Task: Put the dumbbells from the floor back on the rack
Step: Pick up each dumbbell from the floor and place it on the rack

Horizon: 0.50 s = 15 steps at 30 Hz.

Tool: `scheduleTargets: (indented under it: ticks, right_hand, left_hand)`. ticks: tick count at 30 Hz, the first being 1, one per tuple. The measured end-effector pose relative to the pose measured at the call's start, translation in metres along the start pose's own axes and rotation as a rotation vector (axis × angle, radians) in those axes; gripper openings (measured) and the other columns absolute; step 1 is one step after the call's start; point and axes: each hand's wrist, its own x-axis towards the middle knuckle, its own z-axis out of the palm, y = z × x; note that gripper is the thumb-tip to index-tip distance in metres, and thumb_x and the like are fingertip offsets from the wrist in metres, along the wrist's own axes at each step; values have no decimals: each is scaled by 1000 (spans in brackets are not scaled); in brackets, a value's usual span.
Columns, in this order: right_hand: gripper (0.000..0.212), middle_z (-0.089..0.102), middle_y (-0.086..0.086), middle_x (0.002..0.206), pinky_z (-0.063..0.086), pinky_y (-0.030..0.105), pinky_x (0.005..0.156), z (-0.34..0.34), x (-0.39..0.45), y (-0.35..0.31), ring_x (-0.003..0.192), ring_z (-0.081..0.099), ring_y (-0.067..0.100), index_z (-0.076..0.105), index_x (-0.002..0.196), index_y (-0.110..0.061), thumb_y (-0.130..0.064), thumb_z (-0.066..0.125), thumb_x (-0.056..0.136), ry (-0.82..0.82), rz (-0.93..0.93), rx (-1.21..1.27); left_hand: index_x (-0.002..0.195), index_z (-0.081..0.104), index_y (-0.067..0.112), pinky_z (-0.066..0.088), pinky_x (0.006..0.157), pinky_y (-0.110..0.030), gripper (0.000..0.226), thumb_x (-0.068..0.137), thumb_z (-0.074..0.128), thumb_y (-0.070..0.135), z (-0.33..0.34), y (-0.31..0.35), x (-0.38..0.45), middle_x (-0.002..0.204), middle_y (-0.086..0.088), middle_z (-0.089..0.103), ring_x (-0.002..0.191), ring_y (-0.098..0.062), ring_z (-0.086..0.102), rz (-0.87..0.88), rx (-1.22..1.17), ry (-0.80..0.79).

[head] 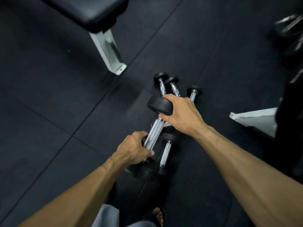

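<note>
A large dumbbell (154,133) with black round heads and a knurled chrome handle is held between both hands above the black floor. My left hand (134,149) grips the near end of its handle, beside the near head (144,172). My right hand (180,112) curls over its far head (158,105). Beneath lie several smaller dumbbells: one (165,153) right under the held one, and three more (173,86) beyond my right hand, partly hidden by it. The rack (290,35) stands blurred at the right edge.
A black padded bench (88,12) on a white metal leg (108,49) stands at the upper left. A white rack foot (255,120) juts out on the right. My sandalled foot (158,217) and grey trouser leg are at the bottom. Rubber floor tiles stretch to the left.
</note>
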Motion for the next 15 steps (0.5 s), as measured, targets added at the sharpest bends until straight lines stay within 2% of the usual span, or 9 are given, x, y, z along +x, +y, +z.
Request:
scheduleTargets:
  ticks: [3, 6, 11, 15]
  right_hand:
    - [37, 71, -1, 84, 53, 42, 81, -65, -26, -22, 84, 66, 26, 63, 111, -25, -32, 73, 76, 68, 0, -16]
    - [43, 72, -2, 89, 53, 41, 82, -125, -58, -42, 86, 67, 25, 62, 118, -26, -32, 73, 77, 134, 18, -19]
    - [36, 70, -5, 85, 55, 41, 77, -201, -118, -68, 80, 67, 22, 60, 108, -31, -37, 71, 74, 233, 102, -13]
    - [38, 71, -5, 85, 55, 42, 77, -241, -169, -87, 80, 67, 22, 60, 111, -30, -37, 72, 75, 314, 170, -36]
  left_hand:
    - [121, 59, 25, 58, 74, -34, 54, 71, 79, 29, -20, 51, -43, 83, 8, 69, 69, -11, 67, 68, 39, 16]
    - [109, 62, 28, 58, 78, -39, 42, 71, 79, 27, -37, 103, -88, 82, 6, 69, 73, -14, 68, 146, 108, 8]
    - [104, 63, 31, 57, 77, -38, 41, 68, 80, 29, -54, 169, -154, 80, 7, 66, 78, -14, 66, 241, 214, -49]
    - [99, 63, 28, 49, 62, -27, 36, 68, 80, 27, -57, 205, -195, 76, 9, 62, 70, -11, 60, 353, 295, -113]
